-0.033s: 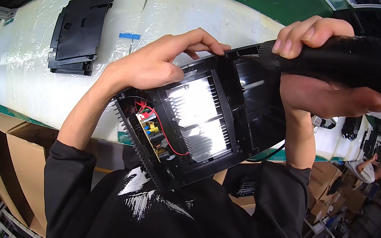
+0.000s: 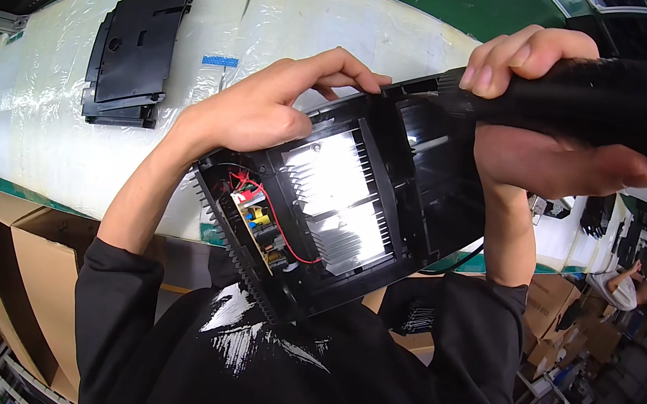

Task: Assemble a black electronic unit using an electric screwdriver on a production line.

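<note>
A black plastic housing [image 2: 366, 279] is held tilted above the near table edge, its inner side facing me. Inside it sit a shiny silver finned plate [image 2: 333, 195] and a small circuit board [image 2: 260, 234] with red wires. My left hand [image 2: 271, 106] grips the housing's far rim, fingers bent over the edge. At the right, my right hand [image 2: 534, 162] is wrapped round a long glossy black curved part [image 2: 598, 101], with fingers above and thumb below. Whether that part is joined to the housing, I cannot tell.
Black plastic panels [image 2: 137, 49] lie stacked on the plastic-covered white table [image 2: 32, 83], left of a small blue strip [image 2: 220, 61]. Cardboard boxes [image 2: 48, 278] stand below the table at left, more at right. Other people are partly visible at the far left and right.
My right hand and the curved black part have shifted very slightly left. A person's arm at the far left edge has moved a little. My left hand and the housing look unchanged.
</note>
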Demonstrator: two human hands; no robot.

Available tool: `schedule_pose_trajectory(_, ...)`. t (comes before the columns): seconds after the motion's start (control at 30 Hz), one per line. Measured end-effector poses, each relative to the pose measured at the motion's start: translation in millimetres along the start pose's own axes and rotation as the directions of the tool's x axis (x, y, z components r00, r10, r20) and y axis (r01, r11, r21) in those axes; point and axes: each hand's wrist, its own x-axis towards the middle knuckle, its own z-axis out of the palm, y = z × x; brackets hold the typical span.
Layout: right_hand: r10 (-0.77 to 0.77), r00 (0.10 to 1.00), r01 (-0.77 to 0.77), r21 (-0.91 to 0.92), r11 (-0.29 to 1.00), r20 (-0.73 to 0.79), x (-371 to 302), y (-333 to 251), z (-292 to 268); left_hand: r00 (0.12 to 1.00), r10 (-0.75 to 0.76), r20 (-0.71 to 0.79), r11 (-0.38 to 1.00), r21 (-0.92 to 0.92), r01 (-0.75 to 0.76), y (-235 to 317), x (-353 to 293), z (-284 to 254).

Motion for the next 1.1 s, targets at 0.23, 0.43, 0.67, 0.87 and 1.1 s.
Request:
schedule_pose_trajectory(0.23, 0.017, 0.999, -0.014, 0.072, 0.997, -0.041, -9, 10, 0, 0.999, -0.032, 0.004, 0.999, 0.005, 0.032, 1, 1, 0)
schedule_pose_trajectory(0.43, 0.043, 0.999, -0.041, 0.061, 0.997, -0.031, -7, 7, 0, 1.0, 0.003, 0.013, 1.0, -0.024, -0.003, 7, 5, 2)
schedule_pose_trajectory(0.67, 0.235, 0.919, -0.242, 0.019, 0.97, -0.318, -16, 3, 18, 0.997, -0.078, 0.014, 0.97, -0.228, 0.079, 13, -2, 7)
schedule_pose_trajectory(0.87, 0.244, 0.924, -0.283, -0.096, 0.954, -0.296, -17, 5, 25, 0.993, -0.108, 0.051, 0.979, -0.167, 0.115, 13, -1, 1)
schedule_pose_trajectory(1.1, 0.198, 0.948, -0.233, -0.121, 0.965, -0.247, -7, 7, 20, 0.984, -0.169, 0.05, 0.975, -0.138, 0.175, 19, 5, 1)
